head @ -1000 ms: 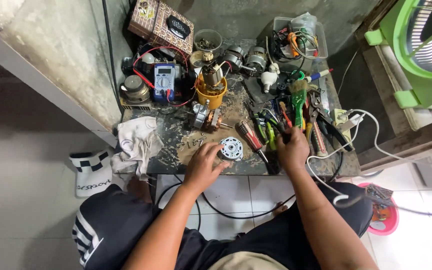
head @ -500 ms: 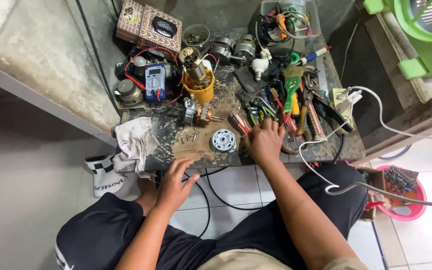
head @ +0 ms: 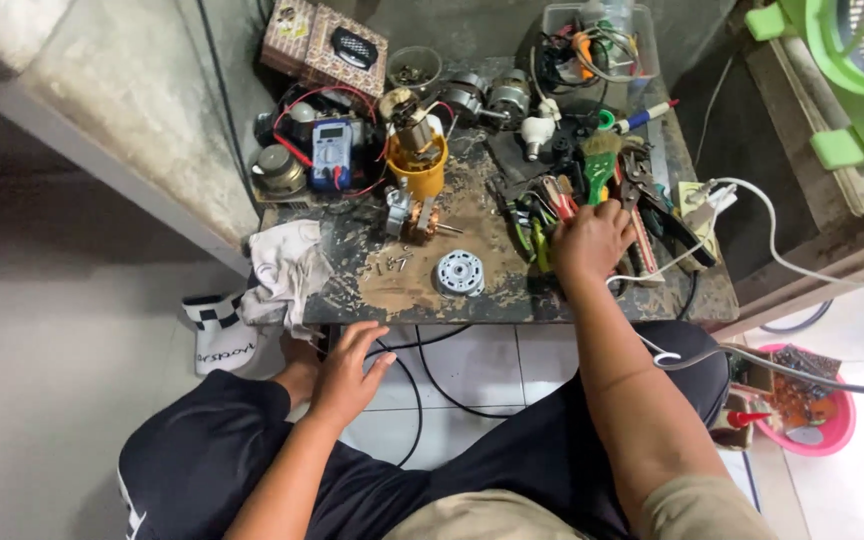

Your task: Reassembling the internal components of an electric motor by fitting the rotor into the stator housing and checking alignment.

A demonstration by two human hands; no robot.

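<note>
The right hand [head: 592, 240] rests loosely on stiff, light hand tools [head: 542, 215], gripping nothing I can tell, while the left hand [head: 347, 375] hangs open at seven o'clock.

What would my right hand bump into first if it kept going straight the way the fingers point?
Probably the green-handled brush. The right hand rests on the tool pile with fingers pointing up the table toward it, though the pliers alongside lie close and depth is unclear.

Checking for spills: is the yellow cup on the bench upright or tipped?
Upright. The yellow cup stands on its base on the bench with its mouth facing up, and a metal part pokes out of the top.
</note>
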